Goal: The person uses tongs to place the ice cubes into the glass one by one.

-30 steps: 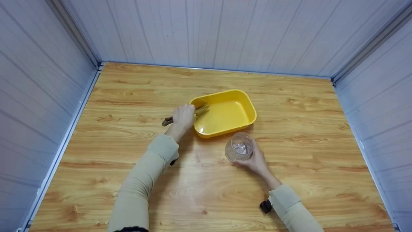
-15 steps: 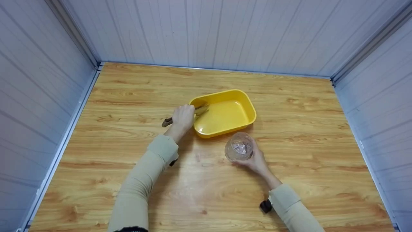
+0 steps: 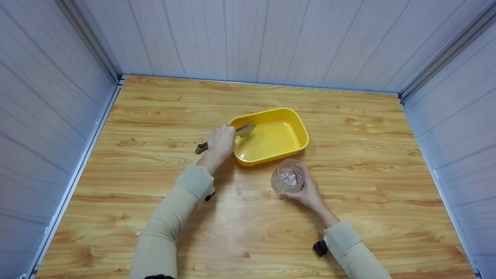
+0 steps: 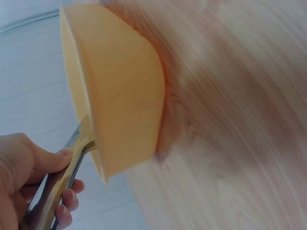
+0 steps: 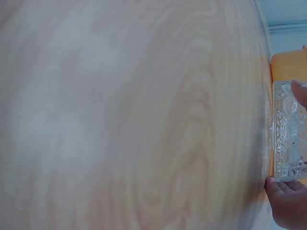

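My left hand (image 3: 223,142) grips a pair of metal tongs (image 4: 60,182) at the left end of a yellow plastic basin (image 3: 271,141). The tongs' tips (image 3: 246,130) reach over the rim into the basin; whether anything lies between them I cannot tell. In the left wrist view, thumb and fingers press the tongs' arms from both sides. My right hand (image 3: 307,192) holds a clear patterned glass (image 5: 289,132) in front of the basin, with thumb and fingers round its side. The glass stands upright, and something clear and shiny shows inside it.
The wood-grain table (image 3: 368,166) is bounded by pale panel walls (image 3: 248,42) at the back and both sides. The basin sits near the middle, with the glass just in front of its near side.
The tongs' tips have shifted slightly to the right inside the basin and look turned a little, with the left hand. The right hand and glass have stayed in place.
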Demonstrator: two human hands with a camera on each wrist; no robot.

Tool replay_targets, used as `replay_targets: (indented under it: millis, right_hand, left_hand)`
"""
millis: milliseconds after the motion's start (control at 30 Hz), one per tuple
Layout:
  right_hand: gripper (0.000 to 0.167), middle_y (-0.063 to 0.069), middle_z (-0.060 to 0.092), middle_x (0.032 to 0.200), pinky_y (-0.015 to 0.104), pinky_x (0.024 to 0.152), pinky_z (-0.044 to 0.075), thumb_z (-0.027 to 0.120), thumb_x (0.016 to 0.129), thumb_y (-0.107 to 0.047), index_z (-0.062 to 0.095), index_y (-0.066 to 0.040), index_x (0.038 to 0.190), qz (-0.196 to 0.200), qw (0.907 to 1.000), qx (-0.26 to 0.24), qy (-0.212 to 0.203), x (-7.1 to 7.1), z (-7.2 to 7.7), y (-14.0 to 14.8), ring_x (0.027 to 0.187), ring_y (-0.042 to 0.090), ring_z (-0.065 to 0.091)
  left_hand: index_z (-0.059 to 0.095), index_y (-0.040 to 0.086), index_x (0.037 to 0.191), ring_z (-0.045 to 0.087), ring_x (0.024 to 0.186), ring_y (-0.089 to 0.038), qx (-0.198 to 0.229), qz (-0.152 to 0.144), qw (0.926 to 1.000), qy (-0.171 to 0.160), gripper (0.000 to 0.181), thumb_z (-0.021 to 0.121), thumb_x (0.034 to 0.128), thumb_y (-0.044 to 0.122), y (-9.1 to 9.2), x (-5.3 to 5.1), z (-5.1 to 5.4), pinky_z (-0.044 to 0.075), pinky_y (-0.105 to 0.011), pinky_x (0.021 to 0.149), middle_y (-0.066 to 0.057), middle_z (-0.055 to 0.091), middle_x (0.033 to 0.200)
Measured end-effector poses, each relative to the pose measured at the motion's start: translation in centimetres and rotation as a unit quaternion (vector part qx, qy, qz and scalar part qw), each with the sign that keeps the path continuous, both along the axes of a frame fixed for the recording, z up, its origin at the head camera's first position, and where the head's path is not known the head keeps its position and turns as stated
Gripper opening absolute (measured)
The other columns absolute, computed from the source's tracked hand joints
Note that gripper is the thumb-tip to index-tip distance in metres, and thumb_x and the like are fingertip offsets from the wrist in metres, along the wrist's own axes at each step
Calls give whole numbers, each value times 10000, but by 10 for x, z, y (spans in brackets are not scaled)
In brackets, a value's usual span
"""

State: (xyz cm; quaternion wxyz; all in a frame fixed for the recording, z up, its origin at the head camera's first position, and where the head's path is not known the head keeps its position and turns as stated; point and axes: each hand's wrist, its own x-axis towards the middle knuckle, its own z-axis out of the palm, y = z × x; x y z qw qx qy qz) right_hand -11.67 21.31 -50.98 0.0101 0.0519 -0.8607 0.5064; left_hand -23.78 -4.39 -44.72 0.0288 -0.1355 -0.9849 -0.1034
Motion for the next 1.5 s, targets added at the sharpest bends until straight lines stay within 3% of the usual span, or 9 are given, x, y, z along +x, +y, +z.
replay_targets:
  millis: [333,533,900,1100,1167,1400,1500]
  right_hand:
    - [958,246,441,1231,455,969,273,838,496,-12,318,37,1300,-10,10000,-30,31,1,1,0,1159,367,391]
    - [951,237,443,1233,450,967,276,839,500,-20,323,33,1297,17,10000,-57,70,1,1,0,1159,360,394]
    - [956,241,437,1241,449,968,278,840,505,-31,321,39,1303,7,10000,21,49,2,2,0,1159,363,395]
    - [948,227,438,1243,441,973,274,838,515,-42,317,33,1304,28,10000,-31,-17,1,1,0,1165,351,390]
    - [940,233,441,1232,456,968,275,835,513,-37,318,41,1294,39,10000,-35,-10,0,-1,1,1158,363,392]
    - [1001,154,433,1278,390,992,259,851,485,-84,311,-39,1328,2,10000,-30,-53,-10,-33,13,1181,270,388]
    - [1007,151,439,1272,383,988,266,852,481,-103,309,-42,1327,-4,10000,-47,12,-11,-37,14,1173,265,398]
  left_hand:
    - [664,28,828,592,649,-267,90,-63,9998,187,106,601,797,108,4,14,11,462,-374,538,-93,614,767]
    - [668,48,823,581,613,-263,352,-123,9988,330,100,602,804,120,6,24,17,453,-369,509,-72,609,769]
    - [655,54,828,575,579,-257,770,-573,9914,892,70,618,787,98,15,49,25,438,-367,490,-46,580,750]
    - [665,57,861,582,589,-239,1020,-853,9857,1033,93,627,798,115,20,62,31,446,-354,482,-41,580,733]
    - [667,59,883,584,600,-219,1093,-954,9845,987,108,621,810,123,21,67,33,452,-340,489,-37,587,745]
    - [659,79,859,572,602,-199,1172,-1190,9822,865,81,616,813,129,27,80,39,442,-332,483,-16,579,744]
    - [647,83,826,557,587,-186,1095,-1256,9820,891,61,616,810,133,30,84,40,433,-326,476,-8,559,713]
